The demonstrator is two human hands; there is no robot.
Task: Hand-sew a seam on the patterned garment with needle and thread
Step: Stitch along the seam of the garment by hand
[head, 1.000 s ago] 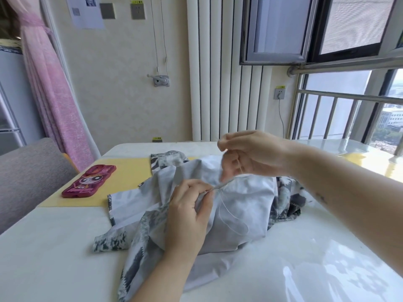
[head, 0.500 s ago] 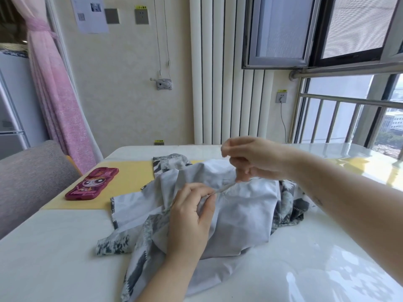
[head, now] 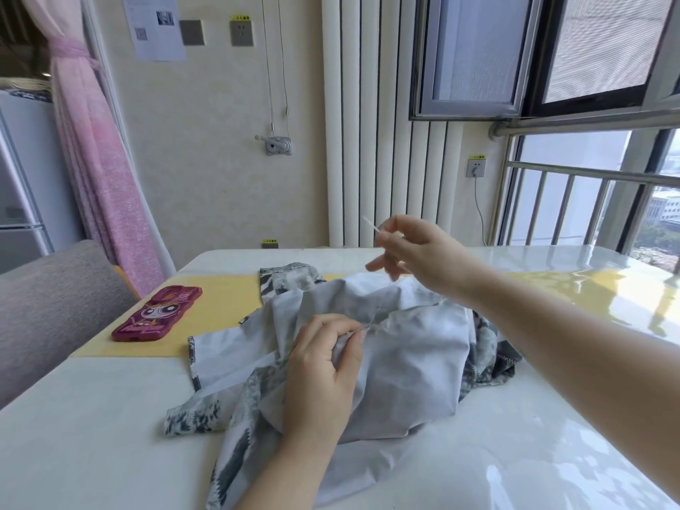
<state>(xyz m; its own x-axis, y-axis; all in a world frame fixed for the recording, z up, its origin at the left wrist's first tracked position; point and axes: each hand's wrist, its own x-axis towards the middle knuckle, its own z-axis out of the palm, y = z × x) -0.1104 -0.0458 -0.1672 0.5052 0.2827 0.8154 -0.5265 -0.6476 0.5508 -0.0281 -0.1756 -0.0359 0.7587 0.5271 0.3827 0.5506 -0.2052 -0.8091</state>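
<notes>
The patterned garment (head: 412,362), pale grey inside out with grey-black print at its edges, lies bunched on the white table (head: 92,436). My left hand (head: 323,366) pinches a fold of the cloth at the seam. My right hand (head: 415,255) is raised above the garment and pinches the needle (head: 369,224), whose tip points up and left. A thin thread (head: 382,300) runs from that hand down to the seam by my left fingers.
A pink phone case (head: 158,312) with a cartoon face lies on a yellow mat (head: 220,307) at the left. A grey chair back (head: 48,300) stands at the table's left. Radiator, wall and railed window lie behind the table.
My right hand has lifted up and to the right from the seam, drawing the needle and thread out of the cloth. My left hand has kept its pinch on the fold.
</notes>
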